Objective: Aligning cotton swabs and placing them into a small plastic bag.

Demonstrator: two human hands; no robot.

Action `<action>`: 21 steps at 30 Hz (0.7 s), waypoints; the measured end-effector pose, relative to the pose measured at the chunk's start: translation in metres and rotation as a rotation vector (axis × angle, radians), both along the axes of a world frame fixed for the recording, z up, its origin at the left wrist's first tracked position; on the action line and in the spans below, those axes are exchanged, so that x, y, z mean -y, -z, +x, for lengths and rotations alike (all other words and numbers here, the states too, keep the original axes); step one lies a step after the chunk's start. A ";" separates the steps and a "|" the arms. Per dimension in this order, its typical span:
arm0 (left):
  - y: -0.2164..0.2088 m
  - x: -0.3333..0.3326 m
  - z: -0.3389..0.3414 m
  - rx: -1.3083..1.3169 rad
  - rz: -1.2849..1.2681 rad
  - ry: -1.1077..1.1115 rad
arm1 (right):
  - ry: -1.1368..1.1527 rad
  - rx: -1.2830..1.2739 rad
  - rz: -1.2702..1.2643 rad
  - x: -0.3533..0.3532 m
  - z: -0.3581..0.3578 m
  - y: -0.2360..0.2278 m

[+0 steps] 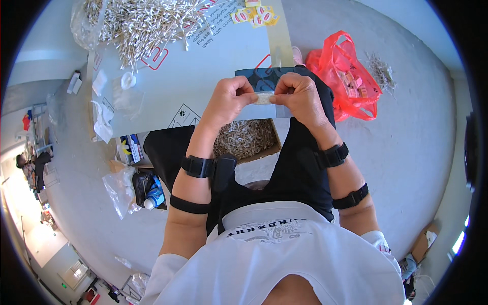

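Observation:
Both hands come together over the near right part of the table board. Between my left hand (230, 99) and my right hand (300, 96) is a small clear packet (264, 98) with whitish contents. The thumb and fingers of each hand pinch one end of it. Its exact contents are too small to make out. Just beyond the packet, a dark blue translucent sheet (244, 74) lies on the board. A large heap of white-tipped cotton swabs (147, 30) covers the far left of the board. Small yellow and red labels (259, 18) lie at its far right.
Below the table edge, between my legs, stands a cardboard box (277, 145) of cotton swabs. A red plastic bag (330, 61) with small packs sits on the floor at right, beside scattered swabs (381, 72). A tape roll (128, 80) and crumpled plastic (103, 122) lie on the left.

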State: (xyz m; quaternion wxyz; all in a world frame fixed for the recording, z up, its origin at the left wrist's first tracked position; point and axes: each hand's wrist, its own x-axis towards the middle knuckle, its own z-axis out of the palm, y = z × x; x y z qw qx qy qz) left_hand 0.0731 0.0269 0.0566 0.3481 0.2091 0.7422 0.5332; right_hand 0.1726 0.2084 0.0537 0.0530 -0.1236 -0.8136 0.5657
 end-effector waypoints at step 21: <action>-0.009 -0.004 0.004 -0.705 0.020 -0.018 | -0.083 -0.136 -0.073 -0.003 -0.007 -0.003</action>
